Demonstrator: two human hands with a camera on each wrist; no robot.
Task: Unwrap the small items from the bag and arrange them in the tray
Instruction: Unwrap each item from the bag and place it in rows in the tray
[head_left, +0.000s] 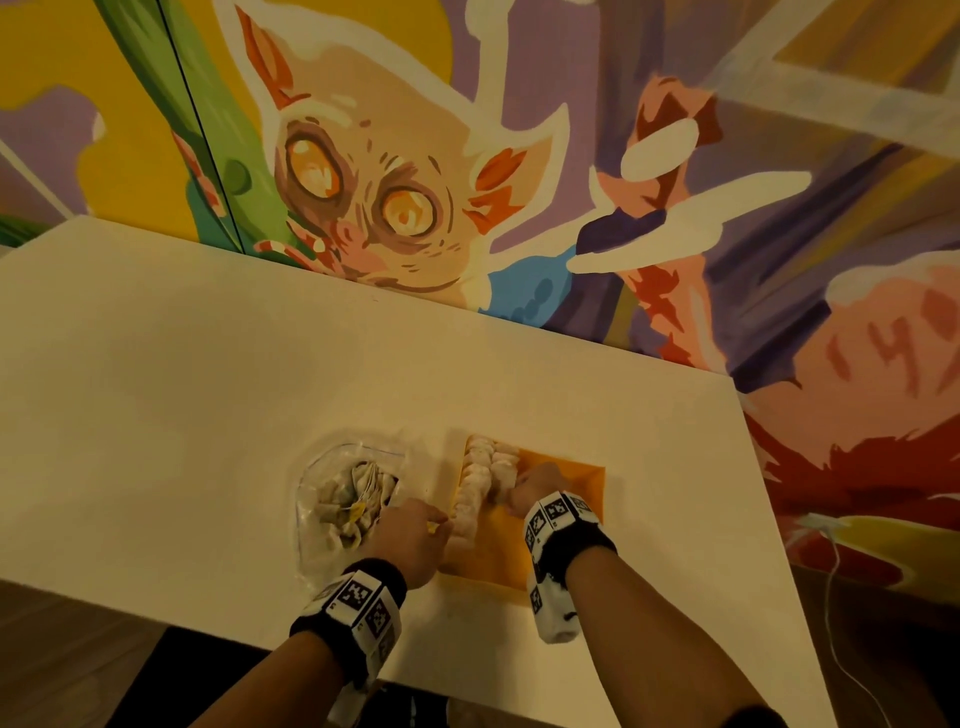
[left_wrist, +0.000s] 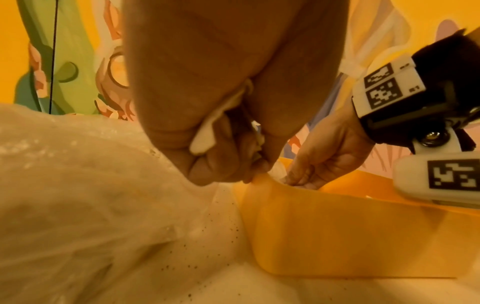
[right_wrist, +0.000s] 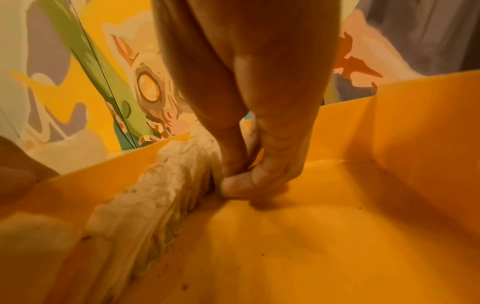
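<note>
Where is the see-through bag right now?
In the head view the bag lies on the white table, just left of the orange tray, beside the left hand.

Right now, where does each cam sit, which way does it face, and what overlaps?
Head: above the white table, looking down; both forearms, left hand and right hand show.
Left wrist: behind the left hand, facing the yellow tray wall and plastic bag; right hand visible.
Right wrist: inside the tray, facing its fingers at the row of small items.
Shared: tray in all three.
</note>
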